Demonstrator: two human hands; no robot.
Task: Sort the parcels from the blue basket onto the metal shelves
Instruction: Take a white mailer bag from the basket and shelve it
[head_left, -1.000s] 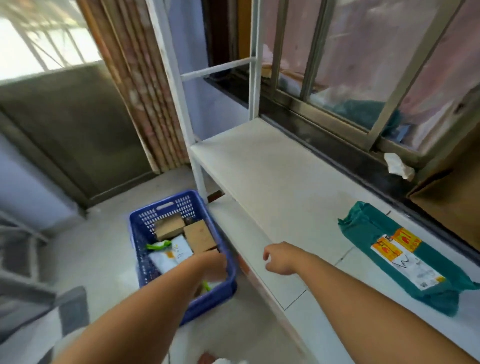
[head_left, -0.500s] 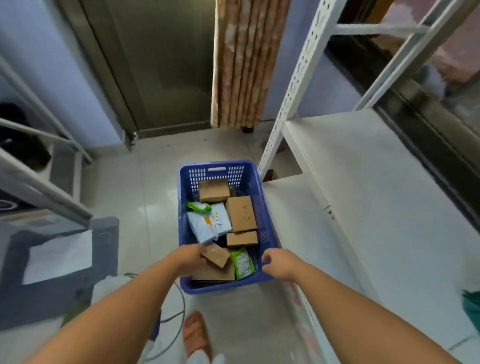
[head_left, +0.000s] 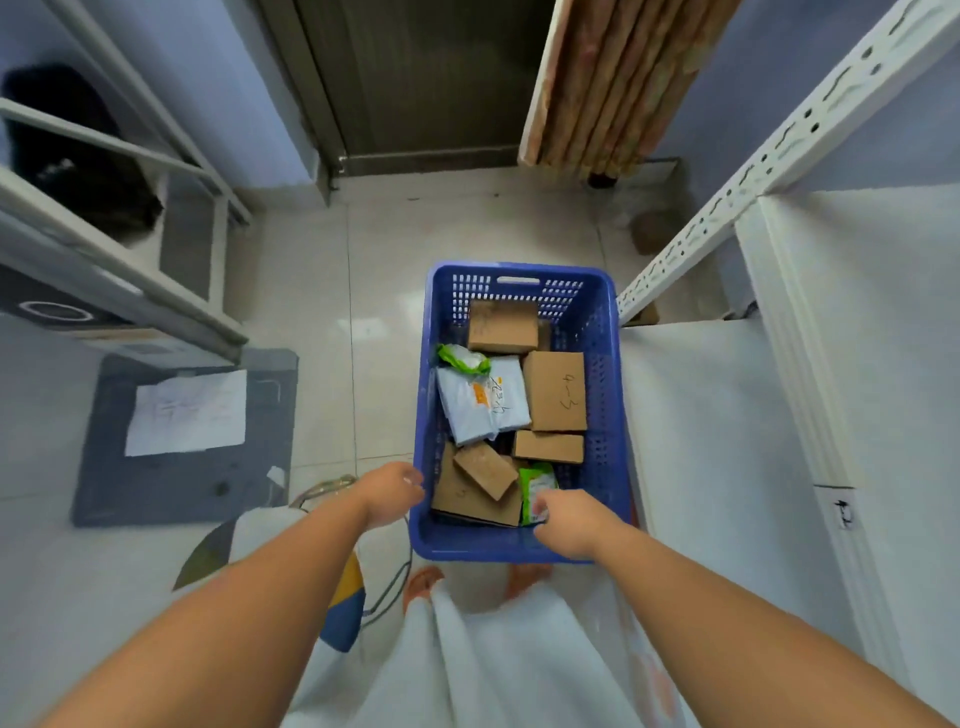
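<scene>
The blue basket (head_left: 519, 271) stands on the tiled floor (head_left: 379, 260), its right side just beside the left edge of the lower metal shelf (head_left: 701, 441). Inside it lie brown cartons, one marked 4-3 (head_left: 555, 391), a grey mailer (head_left: 480, 402) and, at the near end, a green packet (head_left: 537, 484). Your left grip (head_left: 390, 493) sits at the basket's near-left corner, fingers loosely curled, holding nothing. Your right grip (head_left: 566, 525) curls over the near rim, fingertips at the green packet; whether it pinches the packet cannot be told.

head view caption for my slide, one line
Left hand and right hand reach toward a blue plastic basket of brown cardboard parcels, beside white metal shelves.
</scene>
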